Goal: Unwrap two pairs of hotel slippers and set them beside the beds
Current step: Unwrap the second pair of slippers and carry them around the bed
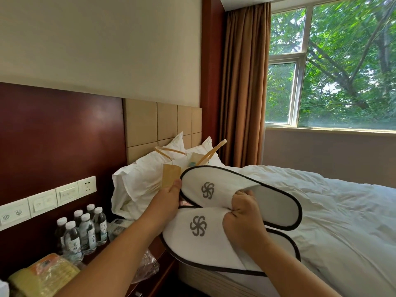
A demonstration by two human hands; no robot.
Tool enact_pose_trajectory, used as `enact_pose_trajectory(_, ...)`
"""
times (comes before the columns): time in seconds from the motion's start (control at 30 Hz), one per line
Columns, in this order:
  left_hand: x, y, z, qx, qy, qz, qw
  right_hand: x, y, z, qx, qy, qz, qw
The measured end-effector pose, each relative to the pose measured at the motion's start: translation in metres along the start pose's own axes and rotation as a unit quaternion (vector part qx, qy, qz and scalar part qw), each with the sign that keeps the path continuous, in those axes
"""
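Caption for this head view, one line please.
Two white slippers gripped by the left hand and right hand over the bed.

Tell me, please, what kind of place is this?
Most likely a hotel guest room: a bed with white linen, a padded headboard, matching white logo slippers, and a cluster of water bottles beside the bed.

Daylit window point(330, 67), brown curtain point(242, 86), white bed point(342, 211), padded headboard point(158, 123).
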State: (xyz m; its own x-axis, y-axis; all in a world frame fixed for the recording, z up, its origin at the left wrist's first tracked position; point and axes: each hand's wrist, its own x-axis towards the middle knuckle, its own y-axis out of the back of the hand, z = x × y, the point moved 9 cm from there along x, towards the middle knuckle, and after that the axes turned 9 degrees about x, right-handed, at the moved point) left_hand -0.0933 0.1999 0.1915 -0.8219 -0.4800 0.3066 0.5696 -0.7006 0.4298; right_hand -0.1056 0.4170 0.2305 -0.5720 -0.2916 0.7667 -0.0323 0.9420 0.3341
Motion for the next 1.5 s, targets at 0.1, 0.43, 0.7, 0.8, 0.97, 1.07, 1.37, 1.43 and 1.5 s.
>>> enact_pose_trajectory(0.1, 0.004, -0.002, 0.001, -0.007, 0.001, 0.012, 1.0, 0.008, 0.001, 0.006, -0.022, 0.007, -0.031, 0.999)
enact_pose_trajectory(0.43, 0.05, -0.036, -0.007, -0.032, 0.046, 0.018, 0.998, 0.038, 0.028, 0.023, -0.044, 0.086, -0.057, 0.994)
enact_pose_trajectory(0.7, 0.087, -0.145, -0.005, 0.001, 0.073, -0.019, 0.997, 0.046, 0.08, 0.116, -0.037, 0.024, -0.044, 0.998)
enact_pose_trajectory(0.8, 0.105, -0.201, 0.008, 0.01, 0.069, -0.044, 0.997, 0.051, 0.116, 0.158, -0.055, -0.001, -0.007, 0.998)
enact_pose_trajectory(0.97, 0.145, -0.307, 0.053, -0.004, 0.072, -0.092, 0.993, 0.077, 0.2, 0.219, -0.106, -0.057, 0.121, 0.985)
enact_pose_trajectory(1.07, 0.178, -0.35, 0.103, 0.001, 0.072, -0.12, 0.99, 0.112, 0.251, 0.239, -0.094, -0.097, 0.143, 0.981)
enact_pose_trajectory(1.37, 0.239, -0.411, 0.337, -0.024, -0.001, -0.192, 0.981, 0.241, 0.428, 0.205, -0.087, -0.155, 0.175, 0.968)
enact_pose_trajectory(1.43, 0.245, -0.423, 0.388, -0.043, -0.014, -0.206, 0.977, 0.261, 0.469, 0.188, -0.107, -0.162, 0.188, 0.963)
enact_pose_trajectory(1.5, 0.247, -0.435, 0.436, -0.065, -0.021, -0.225, 0.972, 0.277, 0.509, 0.167, -0.132, -0.166, 0.202, 0.956)
